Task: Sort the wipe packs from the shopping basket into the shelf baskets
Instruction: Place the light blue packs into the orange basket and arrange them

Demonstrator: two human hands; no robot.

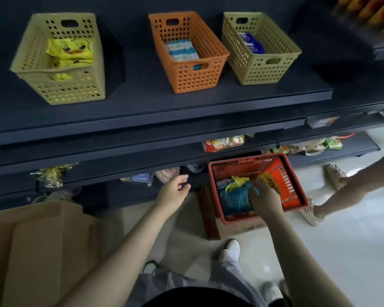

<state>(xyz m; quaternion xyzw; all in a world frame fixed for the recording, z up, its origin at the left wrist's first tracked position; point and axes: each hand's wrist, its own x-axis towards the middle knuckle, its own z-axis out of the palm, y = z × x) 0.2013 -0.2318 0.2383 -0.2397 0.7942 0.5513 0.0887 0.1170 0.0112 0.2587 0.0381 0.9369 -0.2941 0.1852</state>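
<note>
Head view: we look down on a dark shelf [164,103] carrying three perforated plastic baskets. At 10 o'clock a beige basket [60,85] holds yellow wipe packs with a duck face [72,50]. At 12 o'clock an orange basket [193,78] holds pale blue and white packs [182,49]. Just beside it, at 1 o'clock, a second beige basket [259,72] holds a dark blue pack [252,44].

The red shopping basket [286,187] sits low at 4 o'clock, below the shelves. Inside it lie a teal pack [235,200] and yellow packs [239,180], jumbled together. Our right hand [264,199] is down in this basket on top of the packs, with fingers bent downward. The blur keeps us from telling whether it has hold of one.

Our left hand [175,191] hangs at 6 o'clock, well clear of the shopping basket. Its fingers are loosely curled and it holds nothing.

A cardboard box [42,240] stands open at 8 o'clock. Snack packets [224,142] lie on a lower shelf just above the shopping basket. At 3 o'clock another person's sandalled foot [333,173] stands on the pale floor.
</note>
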